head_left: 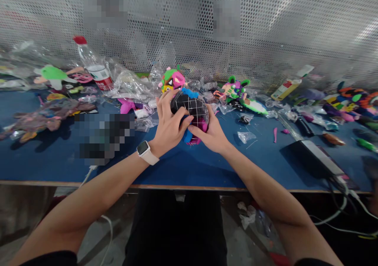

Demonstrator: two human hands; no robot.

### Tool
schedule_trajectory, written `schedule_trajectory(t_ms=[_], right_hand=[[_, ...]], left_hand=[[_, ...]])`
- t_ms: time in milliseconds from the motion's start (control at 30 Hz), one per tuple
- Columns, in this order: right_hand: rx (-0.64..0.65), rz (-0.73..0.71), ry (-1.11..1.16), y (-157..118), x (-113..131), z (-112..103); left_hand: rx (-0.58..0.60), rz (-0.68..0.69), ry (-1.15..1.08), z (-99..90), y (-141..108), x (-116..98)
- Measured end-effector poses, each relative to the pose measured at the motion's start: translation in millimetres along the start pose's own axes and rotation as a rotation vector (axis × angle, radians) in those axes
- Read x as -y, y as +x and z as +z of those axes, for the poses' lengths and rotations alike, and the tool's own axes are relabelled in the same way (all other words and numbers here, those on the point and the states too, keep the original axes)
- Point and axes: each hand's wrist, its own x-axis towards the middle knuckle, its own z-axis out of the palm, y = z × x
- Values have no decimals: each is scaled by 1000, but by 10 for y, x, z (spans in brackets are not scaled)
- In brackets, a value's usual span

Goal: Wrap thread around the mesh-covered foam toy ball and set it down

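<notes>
Between my two hands, just above the blue table point(191, 171), is a rounded black clay figure point(189, 105) with a white grid of lines, blue clay on its top and lower left, and magenta clay at its lower right. My left hand point(171, 120), with a watch at its wrist, wraps round the left side, its thumb and fingers pressed on the front. My right hand point(211, 130) grips the right side, thumb on the front near the left thumb. The fingers behind the figure are hidden.
Behind stand a red-capped bottle point(100, 75), crumpled clear plastic point(130, 82) and colourful clay figures point(174, 79). A dark box with cables point(315, 159) lies right, a brown-purple clay piece point(53, 116) left. A yellow carton point(286, 89) leans by the perforated metal wall point(189, 33).
</notes>
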Motion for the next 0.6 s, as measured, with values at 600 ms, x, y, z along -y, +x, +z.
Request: schedule_trajectory(t_ms=[600], right_hand=[[-76, 20, 13, 30, -58, 6]], left_hand=[[35, 3, 18, -57, 84, 63]])
